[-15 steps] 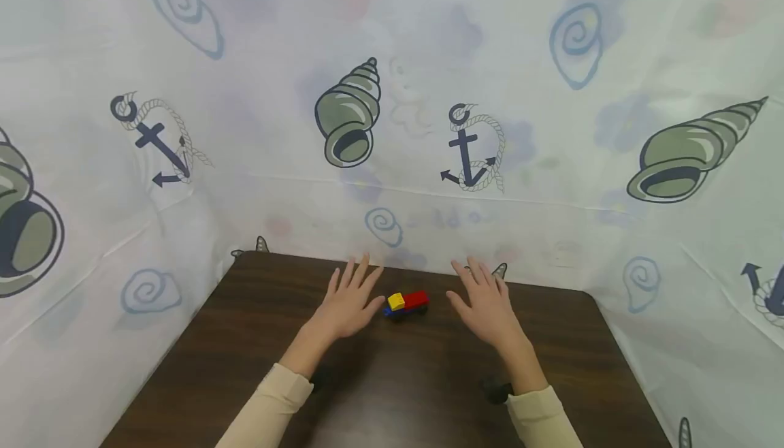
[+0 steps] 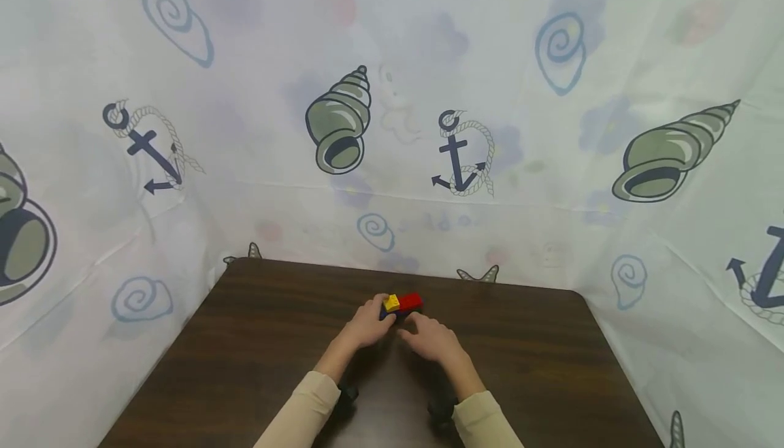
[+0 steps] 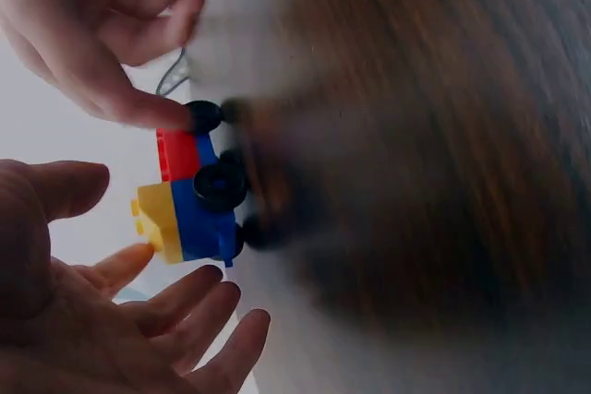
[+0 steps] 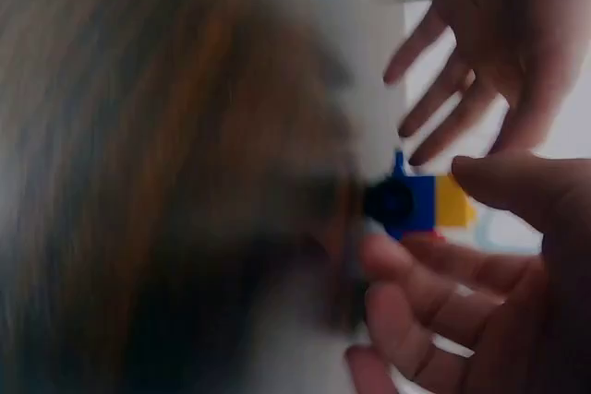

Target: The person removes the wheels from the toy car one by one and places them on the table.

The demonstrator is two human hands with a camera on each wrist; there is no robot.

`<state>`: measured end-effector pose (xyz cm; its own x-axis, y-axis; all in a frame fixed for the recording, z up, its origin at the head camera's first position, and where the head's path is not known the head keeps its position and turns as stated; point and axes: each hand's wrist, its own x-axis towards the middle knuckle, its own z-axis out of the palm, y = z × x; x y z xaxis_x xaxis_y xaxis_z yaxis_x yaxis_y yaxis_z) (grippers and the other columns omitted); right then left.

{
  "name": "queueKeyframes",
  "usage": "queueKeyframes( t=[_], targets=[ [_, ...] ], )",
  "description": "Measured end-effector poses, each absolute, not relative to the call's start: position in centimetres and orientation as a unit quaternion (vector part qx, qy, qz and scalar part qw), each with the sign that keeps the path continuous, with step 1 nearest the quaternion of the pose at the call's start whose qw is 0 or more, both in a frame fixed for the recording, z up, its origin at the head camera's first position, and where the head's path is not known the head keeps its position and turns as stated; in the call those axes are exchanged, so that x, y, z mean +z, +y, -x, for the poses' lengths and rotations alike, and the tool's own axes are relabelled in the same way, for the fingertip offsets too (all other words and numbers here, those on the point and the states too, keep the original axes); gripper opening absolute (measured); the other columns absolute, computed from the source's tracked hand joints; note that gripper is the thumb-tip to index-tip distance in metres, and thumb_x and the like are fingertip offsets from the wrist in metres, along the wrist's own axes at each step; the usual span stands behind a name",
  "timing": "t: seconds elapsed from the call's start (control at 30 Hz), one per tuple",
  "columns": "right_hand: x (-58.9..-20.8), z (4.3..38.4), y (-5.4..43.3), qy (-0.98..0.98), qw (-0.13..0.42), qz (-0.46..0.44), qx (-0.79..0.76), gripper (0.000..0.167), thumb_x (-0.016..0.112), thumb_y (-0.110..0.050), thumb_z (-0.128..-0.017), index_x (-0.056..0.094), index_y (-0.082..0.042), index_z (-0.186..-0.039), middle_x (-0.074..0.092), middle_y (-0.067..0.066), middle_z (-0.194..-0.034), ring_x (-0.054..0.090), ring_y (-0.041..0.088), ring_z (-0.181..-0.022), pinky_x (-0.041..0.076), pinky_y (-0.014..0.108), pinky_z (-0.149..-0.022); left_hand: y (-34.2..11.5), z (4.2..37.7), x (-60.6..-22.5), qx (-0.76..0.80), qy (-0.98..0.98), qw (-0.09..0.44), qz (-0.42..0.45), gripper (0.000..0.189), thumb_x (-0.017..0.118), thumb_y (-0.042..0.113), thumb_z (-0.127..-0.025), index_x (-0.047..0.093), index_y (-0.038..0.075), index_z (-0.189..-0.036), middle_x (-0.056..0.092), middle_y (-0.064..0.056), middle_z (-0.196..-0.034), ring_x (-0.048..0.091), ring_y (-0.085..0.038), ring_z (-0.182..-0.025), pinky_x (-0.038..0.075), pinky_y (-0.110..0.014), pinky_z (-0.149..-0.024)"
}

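Observation:
A small toy truck made of building bricks (image 2: 410, 301) stands on the dark wooden table (image 2: 294, 298), with a blue base, black wheels, a yellow cab and a red rear. My left hand (image 2: 366, 325) is at the cab end, its fingers spread around the yellow brick in the left wrist view, the thumb apart from it. Near the red end is my right hand (image 2: 433, 340), its index fingertip right at the red brick and rear wheel in the left wrist view. In the right wrist view the fingers of my right hand (image 4: 489, 292) overlap part of the truck (image 4: 417, 202).
A pale cloth (image 2: 263, 162) printed with shells and anchors hangs behind and beside the table. The table's far edge lies a short way behind the truck. Dark wrist straps sit under both cuffs.
Both hands have moved inward and closer to the truck, from being held apart with fingers stretched forward. The view has shifted slightly; the truck appears unmoved on the table.

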<state>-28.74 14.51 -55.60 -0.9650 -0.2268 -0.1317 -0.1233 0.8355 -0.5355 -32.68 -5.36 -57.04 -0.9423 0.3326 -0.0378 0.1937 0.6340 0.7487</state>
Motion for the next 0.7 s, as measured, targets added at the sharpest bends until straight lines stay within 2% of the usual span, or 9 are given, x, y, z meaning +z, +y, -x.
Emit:
queueKeyframes(
  t=[0.13,0.23,0.37,0.5,0.7],
  targets=[
    [-56.9,29.3,13.9,0.951,0.120,0.062,-0.278,0.056,0.065,-0.051,-0.103,0.063,-0.011,-0.142,0.076,0.004,-0.102,0.070,0.026,-0.085,0.055,0.063,-0.088,-4.5,33.2,-58.0,0.417,0.896,0.089,-0.127,0.066,0.062,0.031,-0.107,0.036,0.007,-0.163,0.053,-0.026,-0.151,0.057,-0.043,-0.131,0.050,-0.067,-0.104],
    [-57.2,29.8,13.5,0.954,0.106,0.044,-0.278,0.057,0.066,-0.051,-0.102,0.063,-0.010,-0.141,0.076,0.011,-0.118,0.071,0.034,-0.093,0.052,0.069,-0.093,-4.0,33.5,-58.1,0.408,0.902,0.086,-0.112,0.065,0.062,0.030,-0.106,0.038,0.007,-0.162,0.055,-0.024,-0.148,0.057,-0.042,-0.130,0.049,-0.070,-0.102],
    [-57.4,30.3,13.0,0.955,0.095,0.038,-0.278,0.057,0.066,-0.046,-0.101,0.062,-0.008,-0.143,0.074,0.018,-0.128,0.072,0.039,-0.098,0.052,0.069,-0.094,-3.6,33.8,-58.5,0.389,0.912,0.079,-0.100,0.059,0.063,0.029,-0.105,0.046,0.004,-0.155,0.060,-0.021,-0.137,0.061,-0.038,-0.118,0.052,-0.066,-0.095],
    [-57.5,30.6,12.5,0.957,0.083,0.037,-0.277,0.053,0.068,-0.043,-0.101,0.063,-0.006,-0.138,0.075,0.016,-0.120,0.068,0.034,-0.087,0.054,0.066,-0.089,-3.8,33.6,-58.3,0.391,0.912,0.079,-0.099,0.053,0.064,0.031,-0.105,0.051,0.003,-0.149,0.060,-0.019,-0.128,0.061,-0.033,-0.108,0.054,-0.060,-0.090],
    [-58.1,30.9,12.1,0.964,0.048,0.014,-0.261,0.038,0.074,-0.042,-0.098,0.067,-0.009,-0.115,0.068,0.006,-0.088,0.059,0.026,-0.070,0.053,0.052,-0.072,-4.4,32.9,-57.7,0.407,0.899,0.097,-0.133,0.054,0.060,0.033,-0.107,0.052,-0.003,-0.146,0.060,-0.021,-0.124,0.058,-0.030,-0.099,0.056,-0.053,-0.088]
  ],
)
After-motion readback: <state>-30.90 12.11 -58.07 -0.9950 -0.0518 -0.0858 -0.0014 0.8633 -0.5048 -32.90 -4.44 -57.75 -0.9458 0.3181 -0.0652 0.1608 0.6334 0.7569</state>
